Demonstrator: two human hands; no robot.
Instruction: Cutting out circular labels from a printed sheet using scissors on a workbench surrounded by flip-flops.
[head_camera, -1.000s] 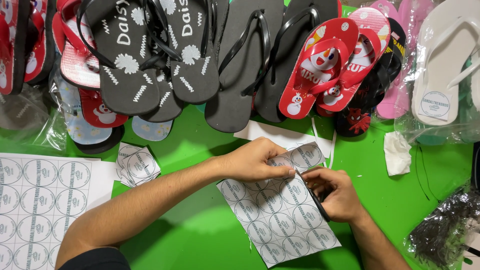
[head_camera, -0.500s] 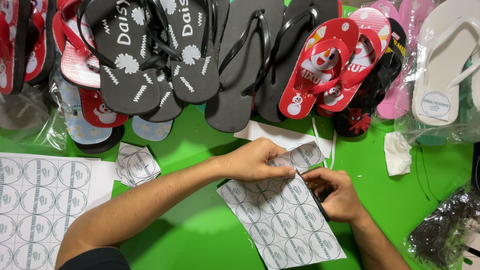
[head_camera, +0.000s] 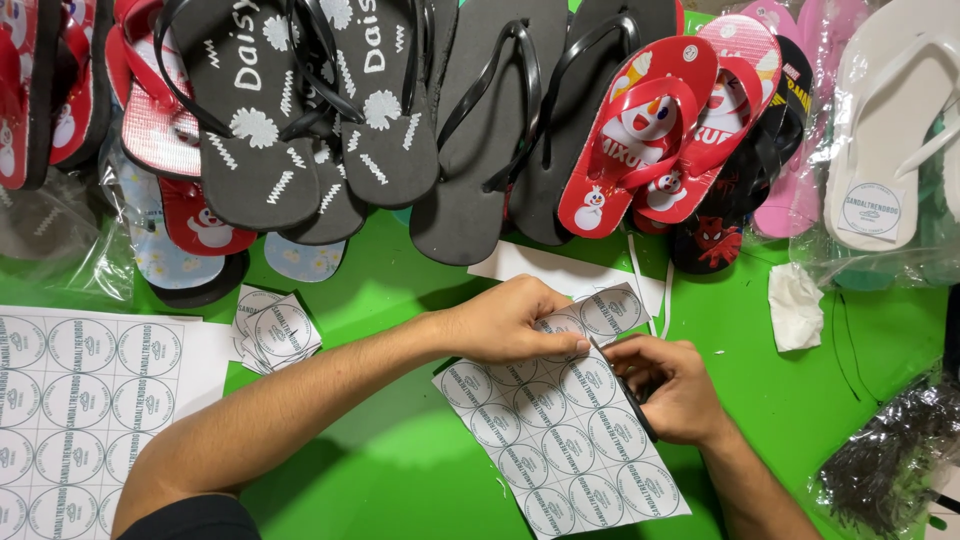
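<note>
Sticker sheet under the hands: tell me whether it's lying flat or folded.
Mostly flat: the sticker sheet lies spread on the green table, pressed by the left hand.
</note>
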